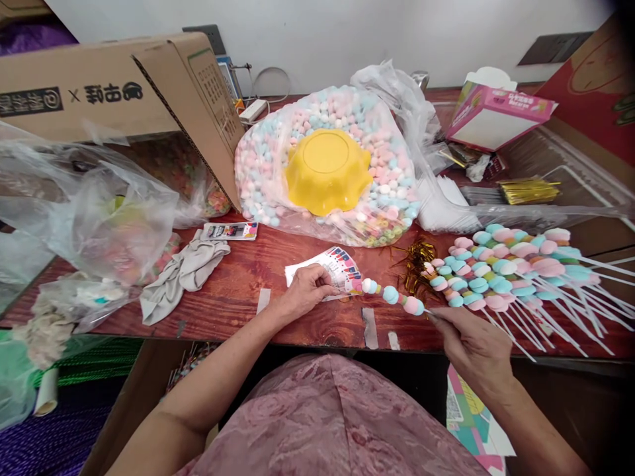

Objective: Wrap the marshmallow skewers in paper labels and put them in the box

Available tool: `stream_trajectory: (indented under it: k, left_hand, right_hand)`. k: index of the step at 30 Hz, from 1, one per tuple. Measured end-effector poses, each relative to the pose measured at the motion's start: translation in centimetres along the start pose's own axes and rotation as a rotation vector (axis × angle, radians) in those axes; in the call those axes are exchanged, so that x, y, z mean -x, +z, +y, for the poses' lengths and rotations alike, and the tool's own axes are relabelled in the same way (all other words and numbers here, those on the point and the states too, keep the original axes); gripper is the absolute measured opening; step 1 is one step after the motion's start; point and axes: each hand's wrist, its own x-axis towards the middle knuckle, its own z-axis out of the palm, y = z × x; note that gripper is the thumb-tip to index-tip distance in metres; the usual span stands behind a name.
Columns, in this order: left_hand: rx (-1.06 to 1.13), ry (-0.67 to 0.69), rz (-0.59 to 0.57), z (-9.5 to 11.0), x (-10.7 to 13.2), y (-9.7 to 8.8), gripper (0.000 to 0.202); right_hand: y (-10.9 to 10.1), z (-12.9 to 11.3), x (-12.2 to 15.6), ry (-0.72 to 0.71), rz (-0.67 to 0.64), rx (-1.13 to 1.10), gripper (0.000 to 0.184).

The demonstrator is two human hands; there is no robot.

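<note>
My right hand (471, 344) grips a marshmallow skewer (391, 295) by its thin white stick. Pink, blue and white marshmallows with small coloured gummy pieces are threaded on it, pointing left. My left hand (312, 287) rests on a fanned stack of printed bags (340, 264), thumb and fingers pinched together at the top one. The skewer's tip lies close to the stack's right edge, just beside my left fingertips. To the right, a pile of finished marshmallow skewers (510, 268) lies with its white sticks toward the table's front edge.
A large clear bag of marshmallows (268, 165) stands behind, with an upturned yellow bowl (327, 165) on it. Gold twist ties (530, 190) lie in a plastic tray at right; gold tinsel (419, 261) is near the pile. A cardboard box (208, 99) and a grey cloth (183, 274) are at left.
</note>
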Motion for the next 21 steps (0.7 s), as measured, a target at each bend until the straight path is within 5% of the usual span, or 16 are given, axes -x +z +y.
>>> stream_trajectory:
  k: [6, 14, 21]
  left_hand:
    - [-0.072, 0.091, -0.06, -0.4, 0.2, -0.1, 0.017]
    - [-0.162, 0.165, -0.106, -0.3, 0.3, -0.1, 0.019]
    - [-0.19, 0.141, -0.107, -0.1, 0.3, -0.1, 0.016]
  right_hand:
    - [0.7, 0.8, 0.5, -0.029, -0.059, 0.063, 0.009]
    - [-1.1, 0.9, -1.2, -0.34, -0.113, 0.212, 0.022]
    - [-2.7, -0.4, -1.6, -0.397, -0.104, 0.205, 0.028]
